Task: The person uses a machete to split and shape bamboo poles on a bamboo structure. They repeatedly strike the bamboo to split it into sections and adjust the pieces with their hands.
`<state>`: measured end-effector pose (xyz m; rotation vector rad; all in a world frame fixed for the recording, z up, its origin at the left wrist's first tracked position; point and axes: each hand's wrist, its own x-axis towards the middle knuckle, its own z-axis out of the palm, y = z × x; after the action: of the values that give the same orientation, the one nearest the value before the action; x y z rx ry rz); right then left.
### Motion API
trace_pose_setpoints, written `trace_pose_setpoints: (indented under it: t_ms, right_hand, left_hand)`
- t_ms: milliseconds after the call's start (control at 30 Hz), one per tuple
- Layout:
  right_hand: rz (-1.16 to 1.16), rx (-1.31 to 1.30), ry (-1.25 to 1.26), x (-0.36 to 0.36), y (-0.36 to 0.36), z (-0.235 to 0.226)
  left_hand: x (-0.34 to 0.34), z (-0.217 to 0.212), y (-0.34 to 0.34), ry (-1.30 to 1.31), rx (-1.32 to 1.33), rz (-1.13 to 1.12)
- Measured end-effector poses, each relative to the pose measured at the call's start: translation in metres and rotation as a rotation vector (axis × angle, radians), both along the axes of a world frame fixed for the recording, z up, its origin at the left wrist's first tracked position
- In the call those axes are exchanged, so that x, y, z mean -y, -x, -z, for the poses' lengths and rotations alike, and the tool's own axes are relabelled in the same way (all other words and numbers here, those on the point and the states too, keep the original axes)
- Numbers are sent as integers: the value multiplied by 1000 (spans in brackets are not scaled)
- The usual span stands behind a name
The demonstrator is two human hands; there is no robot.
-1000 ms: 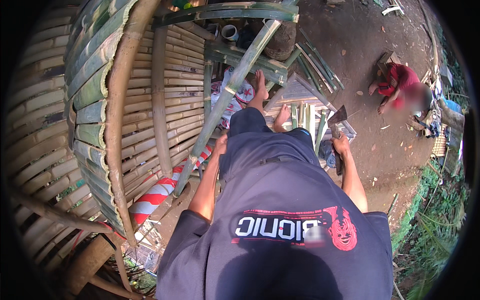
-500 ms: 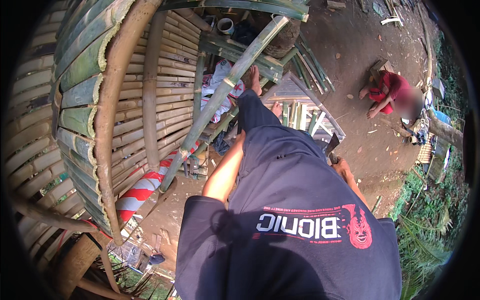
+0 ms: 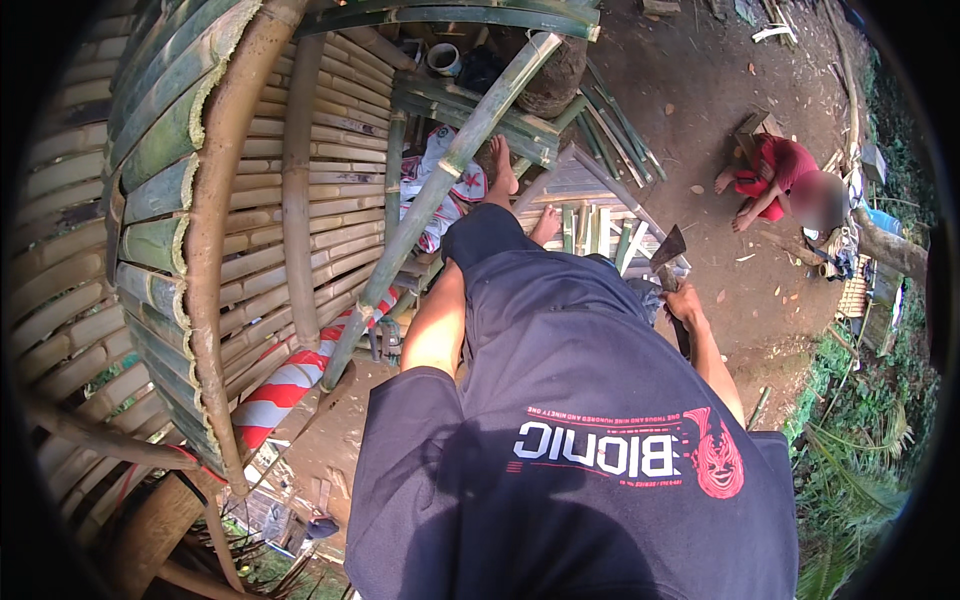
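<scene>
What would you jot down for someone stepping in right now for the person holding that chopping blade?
Right hand: closed on the handle of the chopping blade, held at the hip, blade up.
Left hand: hidden behind the leg; only the left forearm shows, beside the long green bamboo pole.
The pole slants across the bamboo platform.
Done: no cut visible on the pole.
Left: the blade is apart from the pole.
A person in red crouches on the ground nearby.

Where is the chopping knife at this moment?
In the head view the chopping knife is right of centre, gripped by the right hand, its blade pointing up over the bamboo slats by the person's bare feet.
</scene>
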<state>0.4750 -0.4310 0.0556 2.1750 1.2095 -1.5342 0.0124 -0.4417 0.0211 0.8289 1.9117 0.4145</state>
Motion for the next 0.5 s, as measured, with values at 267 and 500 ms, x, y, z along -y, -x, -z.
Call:
trace_pose_setpoints:
  t_ms: [267,500]
  right_hand:
    - [-115,13,59,28,7,0]
    - [-261,91,-42,60,-13,11]
  left_hand:
    - [5,4,13,25,-15,42]
    - [-14,11,17,26,-73,56]
